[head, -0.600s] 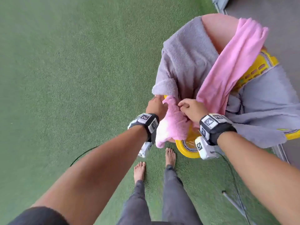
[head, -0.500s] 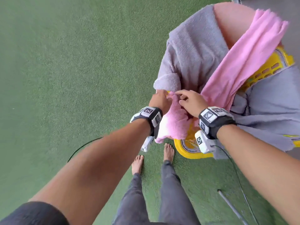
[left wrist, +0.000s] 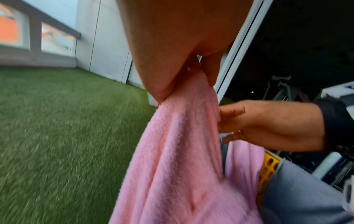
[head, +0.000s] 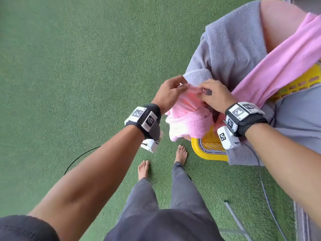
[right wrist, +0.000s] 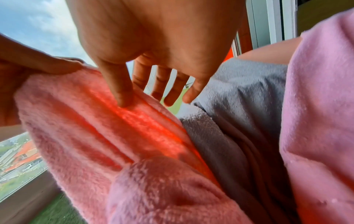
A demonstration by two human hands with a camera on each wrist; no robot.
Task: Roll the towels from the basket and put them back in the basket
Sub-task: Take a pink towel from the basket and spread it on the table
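Observation:
A yellow basket point(head: 209, 154) stands on green turf with towels hanging over its rim. My left hand point(head: 180, 87) pinches the top edge of a fluffy pink towel point(head: 189, 119) above the basket's near corner; in the left wrist view this left hand point(left wrist: 193, 75) holds the pink towel point(left wrist: 182, 151) hanging down. My right hand point(head: 202, 90) is a short way to the right on the same edge. In the right wrist view the right hand point(right wrist: 132, 94) nips a fold of the pink towel point(right wrist: 86, 128) between thumb and forefinger, the other fingers spread.
A grey towel point(head: 231, 47), a smooth pink towel point(head: 281, 66) and a peach one point(head: 281, 20) hang over the basket's far side. More grey cloth point(head: 298, 119) lies to the right. My bare feet point(head: 180, 152) stand next to the basket. A black cable point(head: 78, 159) crosses the turf.
Both hands have raised the pink towel's edge a little. The right hand has loosened from a closed fist to a thumb-and-forefinger pinch with its other fingers spread.

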